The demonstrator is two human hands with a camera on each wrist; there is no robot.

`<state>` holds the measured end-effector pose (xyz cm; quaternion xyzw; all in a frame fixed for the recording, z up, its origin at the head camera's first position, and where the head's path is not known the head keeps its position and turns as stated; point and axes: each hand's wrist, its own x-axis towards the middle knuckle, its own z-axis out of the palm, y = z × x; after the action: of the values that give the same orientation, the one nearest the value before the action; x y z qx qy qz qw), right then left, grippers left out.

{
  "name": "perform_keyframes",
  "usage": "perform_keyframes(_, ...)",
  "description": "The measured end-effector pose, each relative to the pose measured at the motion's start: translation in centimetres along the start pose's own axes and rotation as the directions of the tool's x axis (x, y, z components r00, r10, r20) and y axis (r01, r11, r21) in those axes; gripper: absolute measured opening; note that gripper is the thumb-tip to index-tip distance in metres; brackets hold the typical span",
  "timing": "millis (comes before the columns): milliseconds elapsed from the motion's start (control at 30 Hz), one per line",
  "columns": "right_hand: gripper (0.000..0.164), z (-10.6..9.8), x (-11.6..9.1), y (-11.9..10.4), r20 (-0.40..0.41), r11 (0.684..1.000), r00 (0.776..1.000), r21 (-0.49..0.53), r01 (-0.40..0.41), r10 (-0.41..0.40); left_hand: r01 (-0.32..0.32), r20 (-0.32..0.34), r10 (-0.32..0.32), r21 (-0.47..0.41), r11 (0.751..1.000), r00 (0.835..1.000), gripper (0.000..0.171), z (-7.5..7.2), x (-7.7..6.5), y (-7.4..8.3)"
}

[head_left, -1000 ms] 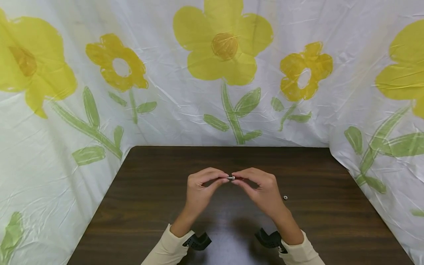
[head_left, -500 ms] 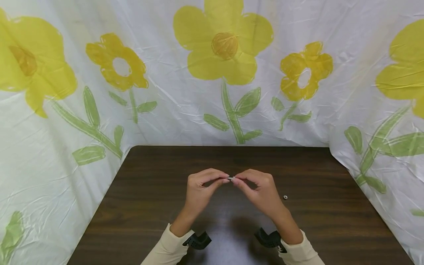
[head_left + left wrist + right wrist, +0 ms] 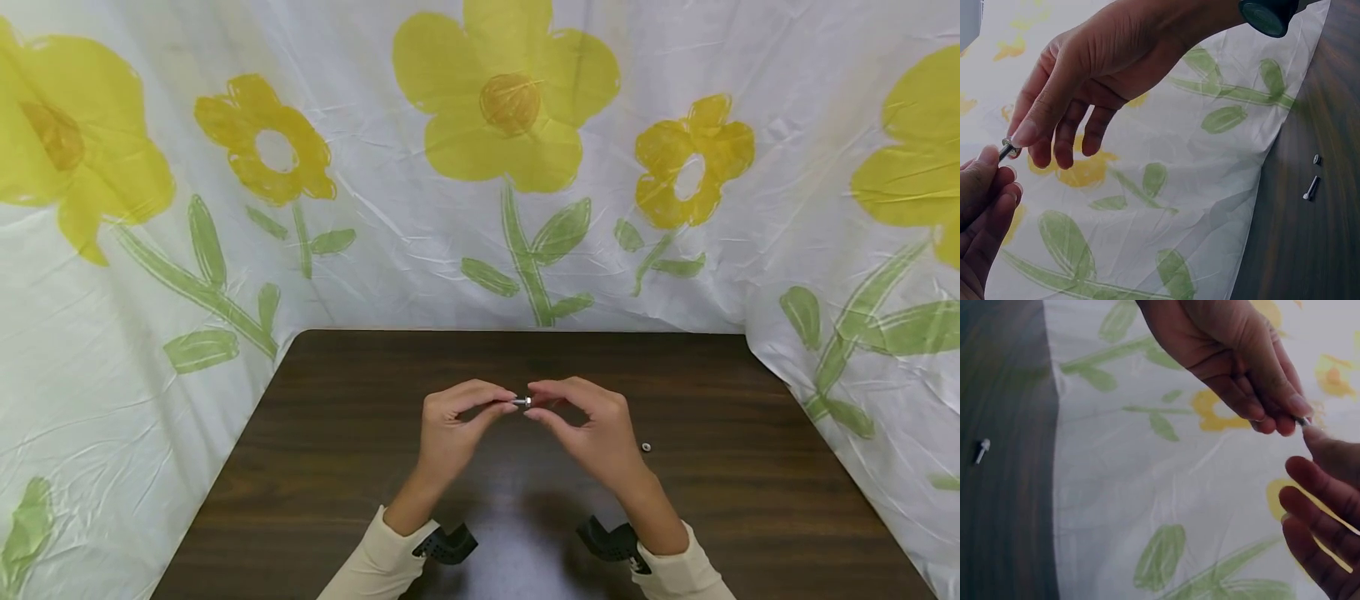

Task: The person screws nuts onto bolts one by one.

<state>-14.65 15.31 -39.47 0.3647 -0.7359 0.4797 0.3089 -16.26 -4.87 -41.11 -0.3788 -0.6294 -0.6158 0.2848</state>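
Note:
My left hand (image 3: 453, 417) pinches a small silver bolt (image 3: 520, 402) between thumb and index fingertips, above the table. A nut-like ring (image 3: 528, 402) sits at the bolt's right end; in the left wrist view the dark shank (image 3: 1004, 151) runs into this ring. Around that end my right hand (image 3: 600, 425) holds its thumb and index fingertips a little apart, one above and one below the ring. The right hand's other fingers (image 3: 1316, 519) are spread loosely in the right wrist view. Fingertips hide most of the bolt there.
A loose nut (image 3: 647, 447) lies on the dark wooden table (image 3: 337, 400), right of my right wrist. In the left wrist view a second bolt (image 3: 1312, 188) lies near it. Another small bolt (image 3: 982, 450) shows in the right wrist view. A flowered sheet (image 3: 375, 283) surrounds the table.
The right thumb and index fingertips closed in on the bolt's end half a second ago and now stand apart, uncovering the ring. The left hand keeps its pinch, nearly still.

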Motion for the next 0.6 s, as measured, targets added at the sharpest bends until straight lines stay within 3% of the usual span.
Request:
perform_keyframes(233,0.04,0.01,0.29,-0.05,0.003,0.997,0.997,-0.009,0.075,-0.075,-0.006,0.004,0.007,-0.014,1.0,1.0,0.021,0.07,-0.06,0.09)
perform_keyframes(600,0.025,-0.03,-0.22,0.12,0.055,1.0,0.998,-0.007,0.003,-0.002,-0.009,0.013,0.009,-0.021,1.0,1.0,0.022,0.19,-0.15,0.23)
